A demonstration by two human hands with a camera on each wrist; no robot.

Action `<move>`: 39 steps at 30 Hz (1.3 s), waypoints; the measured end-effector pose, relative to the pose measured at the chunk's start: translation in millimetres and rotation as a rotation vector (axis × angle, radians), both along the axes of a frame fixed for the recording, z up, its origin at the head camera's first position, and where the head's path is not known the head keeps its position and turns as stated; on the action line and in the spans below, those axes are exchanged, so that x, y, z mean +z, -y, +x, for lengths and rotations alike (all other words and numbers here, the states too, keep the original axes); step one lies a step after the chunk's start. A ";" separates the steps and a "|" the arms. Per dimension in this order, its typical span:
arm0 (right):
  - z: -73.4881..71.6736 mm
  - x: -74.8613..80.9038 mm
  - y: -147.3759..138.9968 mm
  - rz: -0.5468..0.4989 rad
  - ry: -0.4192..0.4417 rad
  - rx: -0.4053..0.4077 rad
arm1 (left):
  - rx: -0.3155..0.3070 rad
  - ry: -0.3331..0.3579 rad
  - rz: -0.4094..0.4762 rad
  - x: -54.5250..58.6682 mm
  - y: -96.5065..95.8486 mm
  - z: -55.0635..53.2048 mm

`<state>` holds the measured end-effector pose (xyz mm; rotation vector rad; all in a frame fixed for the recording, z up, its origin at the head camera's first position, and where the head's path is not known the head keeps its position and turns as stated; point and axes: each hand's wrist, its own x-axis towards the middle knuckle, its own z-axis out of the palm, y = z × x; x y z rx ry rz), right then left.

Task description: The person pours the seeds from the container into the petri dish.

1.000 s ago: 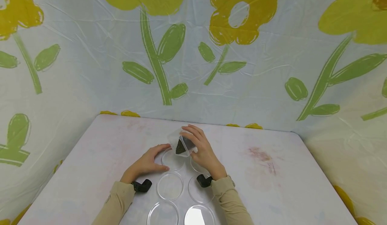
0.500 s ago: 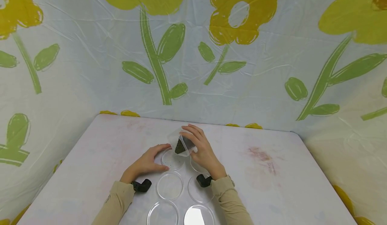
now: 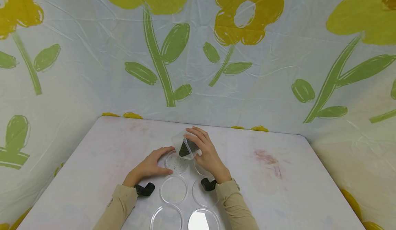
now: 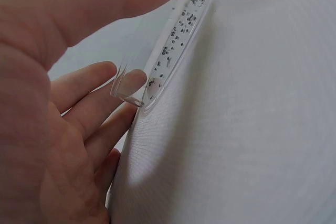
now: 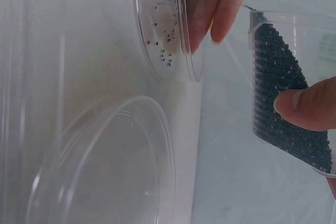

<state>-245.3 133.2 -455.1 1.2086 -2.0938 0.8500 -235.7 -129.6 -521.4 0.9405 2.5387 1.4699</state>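
My right hand (image 3: 211,159) grips a clear plastic container (image 3: 177,139), tilted to the left over a clear petri dish (image 3: 166,165). Dark, tiny grains (image 5: 278,69) lie heaped against the container's lower wall and reach its lip. Scattered grains (image 4: 181,30) also lie on the floor of that dish. My left hand (image 3: 151,163) holds the dish from its left side, thumb at the near side and fingers at the far side. In the right wrist view, the right thumb (image 5: 304,106) presses the container's wall.
More clear petri dishes stand in two columns: one dish (image 3: 174,189) just nearer, another (image 3: 167,219) at the front left, one (image 3: 199,221) at the front right with a bright reflection. Others lie partly beneath my right forearm. A flowered sheet (image 3: 198,96) hangs behind the white table (image 3: 266,195).
Dark grains have fallen from the tilted container into the dish, which showed almost none a second ago. Both hands have stayed nearly in place.
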 end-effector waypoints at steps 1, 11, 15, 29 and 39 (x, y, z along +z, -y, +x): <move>0.1 0.1 0.1 0.001 -0.001 -0.001 | -0.001 0.001 0.000 0.0 0.0 0.1; 0.0 -3.7 0.0 0.015 0.005 -0.020 | 0.011 -0.010 -0.041 1.1 0.1 0.6; -0.1 -4.3 0.3 0.011 0.002 -0.018 | 0.015 -0.010 -0.044 1.5 0.3 0.7; -1.1 -5.3 0.3 0.006 -0.001 -0.031 | 0.012 -0.029 -0.053 -2.6 1.1 -2.4; -0.6 -4.8 -0.5 0.010 0.026 -0.031 | 0.007 -0.031 -0.044 -1.4 1.2 -1.4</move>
